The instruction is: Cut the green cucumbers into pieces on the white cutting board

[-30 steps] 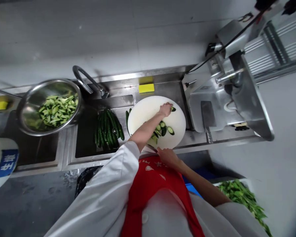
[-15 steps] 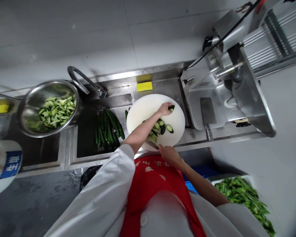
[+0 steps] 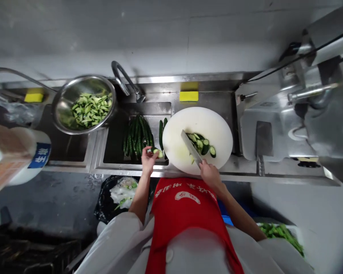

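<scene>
- Table: steel, running across the view and bearing the board and the bowl.
- Sink: dark basin left of the board, with a curved faucet behind it.
- Board: white and rounded, set flat at centre right.
- Bowl: steel, left of the faucet, containing cut pieces of green vegetable.
- Cucumbers: whole, dark green, side by side in the sink; two more lie near the left edge of the board.
- Knife: broad blade slanting over the board, its tip pointing away from the person, just beside the slices.
- Right hand: at the near edge of the board, fingers closed around the knife's handle.
- Left hand: above the near right part of the sink, fingers narrow, pinching the chunk.
- Sponge: yellow, behind the board.
- Chunk: short cucumber portion, pale cut face showing, held left of the board.
- Slices: dark-rimmed with pale centres, grouped right of the blade; one lies slightly apart.
</scene>
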A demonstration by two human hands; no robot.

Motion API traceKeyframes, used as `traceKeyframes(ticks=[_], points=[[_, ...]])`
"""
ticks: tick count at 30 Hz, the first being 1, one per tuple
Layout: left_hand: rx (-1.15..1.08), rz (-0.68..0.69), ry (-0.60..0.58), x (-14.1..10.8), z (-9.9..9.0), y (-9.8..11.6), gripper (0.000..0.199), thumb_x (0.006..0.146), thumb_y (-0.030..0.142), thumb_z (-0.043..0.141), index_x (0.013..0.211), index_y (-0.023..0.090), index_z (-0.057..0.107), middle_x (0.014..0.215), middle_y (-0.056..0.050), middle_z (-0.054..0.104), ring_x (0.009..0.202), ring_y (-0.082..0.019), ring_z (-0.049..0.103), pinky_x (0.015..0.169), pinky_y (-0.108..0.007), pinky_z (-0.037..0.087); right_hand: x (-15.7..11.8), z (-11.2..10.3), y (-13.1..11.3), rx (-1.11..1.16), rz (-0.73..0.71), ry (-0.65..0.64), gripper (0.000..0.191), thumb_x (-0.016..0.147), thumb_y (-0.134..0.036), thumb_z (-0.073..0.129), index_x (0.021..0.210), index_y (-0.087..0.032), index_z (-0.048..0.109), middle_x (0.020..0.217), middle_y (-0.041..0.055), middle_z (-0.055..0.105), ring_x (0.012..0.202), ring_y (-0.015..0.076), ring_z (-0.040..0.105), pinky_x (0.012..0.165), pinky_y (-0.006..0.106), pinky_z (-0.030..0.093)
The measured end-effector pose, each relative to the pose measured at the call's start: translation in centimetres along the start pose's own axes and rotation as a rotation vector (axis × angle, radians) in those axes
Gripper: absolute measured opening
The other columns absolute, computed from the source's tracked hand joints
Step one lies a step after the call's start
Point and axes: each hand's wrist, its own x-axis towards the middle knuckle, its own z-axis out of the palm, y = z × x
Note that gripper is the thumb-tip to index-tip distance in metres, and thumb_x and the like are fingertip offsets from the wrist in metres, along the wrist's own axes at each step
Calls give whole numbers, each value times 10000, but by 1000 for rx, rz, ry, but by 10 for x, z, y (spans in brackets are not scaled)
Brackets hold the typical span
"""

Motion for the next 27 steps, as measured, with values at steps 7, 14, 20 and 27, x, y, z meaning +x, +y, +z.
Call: traceKeyframes(ticks=[7,14,20,27], points=[[331,158,-105,-17,60,-39,464,748,393,773,1098,194,542,876,-6,567,560,-73,563,577,-231,511,-6,0,-14,-117,-109,-24,370,1036,-341,219,1173,-163,513,936,131,708,877,219,694,733,277,423],[663,635,-294,-17,40,-44,162,961,270,521,924,172,644,932,-55,557,815,-137,573,774,-269,504,-7,25,-17,-192,-192,-8,324,1025,-273,245,1210,-154,483,922,117,710,884,235,703,741,283,443],[910,818,-387,-12,44,-43,243,1000,244,417,955,171,644,909,-66,549,886,-179,515,829,-307,478,-18,23,-16,-243,-236,-7,369,1004,-208,275,1339,-116,396,946,150,705,887,235,703,734,284,456],[853,846,-407,-10,41,-48,273,1015,250,377,1025,167,637,955,-76,574,923,-178,526,868,-315,489,-17,17,-26,-226,-240,-54,337,996,-178,262,1270,-116,447,947,154,704,909,238,699,755,285,448]])
